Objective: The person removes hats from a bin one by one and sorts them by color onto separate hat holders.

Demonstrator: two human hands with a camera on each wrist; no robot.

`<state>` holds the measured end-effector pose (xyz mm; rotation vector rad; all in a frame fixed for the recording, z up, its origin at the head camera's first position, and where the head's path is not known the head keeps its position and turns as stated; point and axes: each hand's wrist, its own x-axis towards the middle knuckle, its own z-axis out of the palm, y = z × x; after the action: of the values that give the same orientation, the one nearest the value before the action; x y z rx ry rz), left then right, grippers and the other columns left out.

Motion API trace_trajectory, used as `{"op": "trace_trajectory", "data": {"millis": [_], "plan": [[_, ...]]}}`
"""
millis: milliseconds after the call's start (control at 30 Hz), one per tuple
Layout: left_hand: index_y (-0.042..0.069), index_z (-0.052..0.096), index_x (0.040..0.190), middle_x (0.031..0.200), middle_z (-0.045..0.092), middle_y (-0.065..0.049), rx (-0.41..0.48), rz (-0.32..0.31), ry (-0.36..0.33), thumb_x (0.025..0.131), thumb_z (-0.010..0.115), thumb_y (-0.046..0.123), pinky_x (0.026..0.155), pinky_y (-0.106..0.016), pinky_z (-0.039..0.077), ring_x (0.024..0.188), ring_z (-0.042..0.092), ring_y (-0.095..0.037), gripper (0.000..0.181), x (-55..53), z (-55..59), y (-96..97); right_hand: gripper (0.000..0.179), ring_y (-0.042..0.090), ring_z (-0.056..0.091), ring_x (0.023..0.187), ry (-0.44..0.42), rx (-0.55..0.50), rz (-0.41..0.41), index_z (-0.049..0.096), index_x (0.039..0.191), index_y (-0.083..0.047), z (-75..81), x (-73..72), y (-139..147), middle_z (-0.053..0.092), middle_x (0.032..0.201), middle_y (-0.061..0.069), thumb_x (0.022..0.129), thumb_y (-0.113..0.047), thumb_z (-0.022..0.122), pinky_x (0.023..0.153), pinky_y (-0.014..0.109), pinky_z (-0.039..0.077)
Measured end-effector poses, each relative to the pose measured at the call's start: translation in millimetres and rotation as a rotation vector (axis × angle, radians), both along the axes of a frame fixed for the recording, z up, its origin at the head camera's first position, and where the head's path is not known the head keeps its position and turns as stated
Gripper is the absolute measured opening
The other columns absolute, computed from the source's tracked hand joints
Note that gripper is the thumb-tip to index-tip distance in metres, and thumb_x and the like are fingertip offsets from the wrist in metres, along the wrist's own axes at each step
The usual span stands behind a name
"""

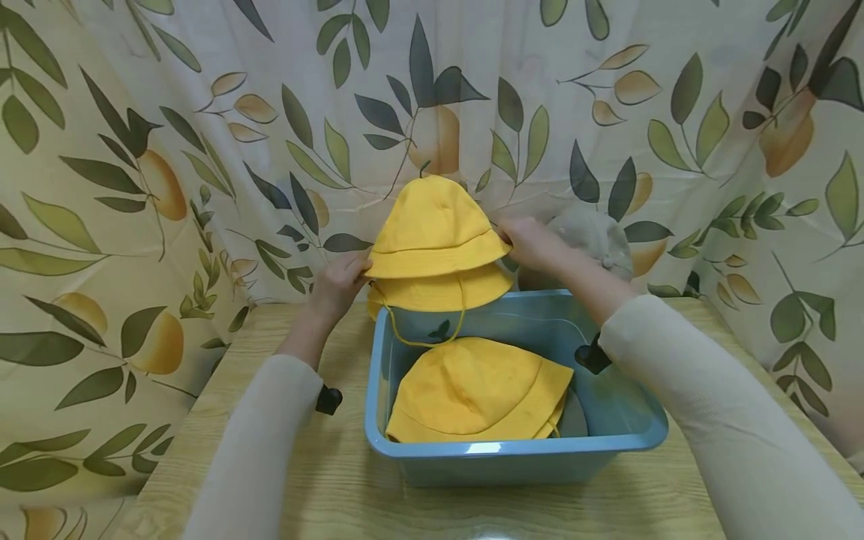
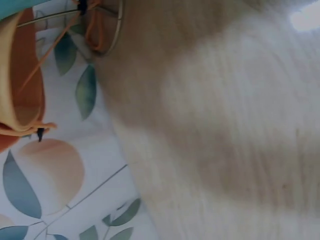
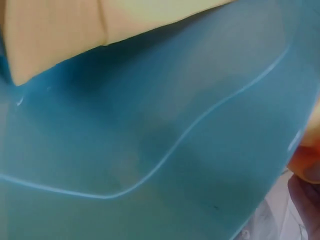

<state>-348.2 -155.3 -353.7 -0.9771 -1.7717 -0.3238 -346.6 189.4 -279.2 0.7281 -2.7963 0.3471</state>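
Observation:
A yellow bucket hat [image 1: 435, 225] with a small green stem on top is held up behind the bin, crown upward. My left hand [image 1: 335, 286] pinches its brim at the left, and my right hand [image 1: 529, 241] grips the brim at the right. Directly beneath it is a second yellow hat [image 1: 442, 292], largely covered, with a yellow cord hanging down in front. In the right wrist view only part of my right hand [image 3: 306, 202] shows, at the edge. The left wrist view catches orange-looking hat fabric [image 2: 20, 65] and cords, but not the hand's fingers.
A blue plastic bin [image 1: 513, 450] stands on the wooden table [image 1: 337, 480]. Inside lies another yellow hat [image 1: 479, 386], with something grey [image 1: 574, 416] partly under it. Behind the bin's right side is a grey cap [image 1: 594, 236]. A leaf-patterned curtain [image 1: 526, 45] surrounds the table.

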Motion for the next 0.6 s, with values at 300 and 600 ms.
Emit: {"op": "trace_trajectory", "data": {"millis": [300, 600], "plan": [[-0.003, 0.063, 0.082, 0.072, 0.06, -0.01, 0.007, -0.034, -0.035, 0.071, 0.078, -0.003, 0.057, -0.033, 0.053, 0.063, 0.06, -0.025, 0.019, 3.9, -26.4, -1.9, 0.017, 0.023, 0.048, 0.063, -0.066, 0.095, 0.058, 0.049, 0.076, -0.007, -17.3, 6.6, -3, 0.048, 0.067, 0.006, 0.087, 0.003, 0.057, 0.06, 0.034, 0.038], [-0.001, 0.065, 0.085, 0.075, 0.062, -0.009, 0.007, -0.007, -0.086, 0.07, 0.08, 0.0, 0.055, -0.03, 0.053, 0.063, 0.061, -0.023, 0.022, 10.3, -37.5, -4.5, 0.023, 0.02, 0.042, 0.059, -0.06, 0.089, 0.073, 0.045, 0.073, -0.009, -23.9, 8.7, -3, 0.041, 0.063, 0.003, 0.081, 0.008, 0.059, 0.059, 0.032, 0.033]]}}
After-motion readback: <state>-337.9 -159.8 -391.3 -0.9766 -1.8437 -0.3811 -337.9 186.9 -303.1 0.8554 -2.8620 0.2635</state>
